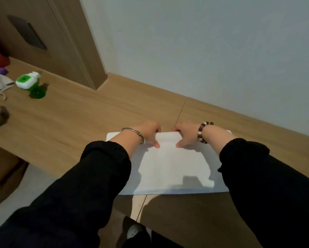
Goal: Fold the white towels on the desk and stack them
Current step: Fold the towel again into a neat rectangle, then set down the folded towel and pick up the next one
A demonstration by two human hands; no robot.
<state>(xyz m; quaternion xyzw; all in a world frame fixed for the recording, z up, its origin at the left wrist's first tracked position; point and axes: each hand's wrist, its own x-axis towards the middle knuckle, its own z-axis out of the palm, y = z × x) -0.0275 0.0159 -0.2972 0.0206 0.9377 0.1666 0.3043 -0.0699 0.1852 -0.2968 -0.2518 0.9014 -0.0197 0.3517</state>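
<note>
Wooden desk (89,111) against pale wall (203,51)

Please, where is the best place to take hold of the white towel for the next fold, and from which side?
Probably the far folded edge of the white towel, where the left hand and right hand already pinch it. Come from above: it lies flat on the desk, so only edges can be lifted.

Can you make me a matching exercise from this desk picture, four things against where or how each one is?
Things:
1. white towel
2. green bottle
3. silver bangle
4. bead bracelet

Places:
A. left wrist
B. far left of the desk
C. right wrist
D. under both hands

Pairs: 1-D, 2-B, 3-A, 4-C
</note>
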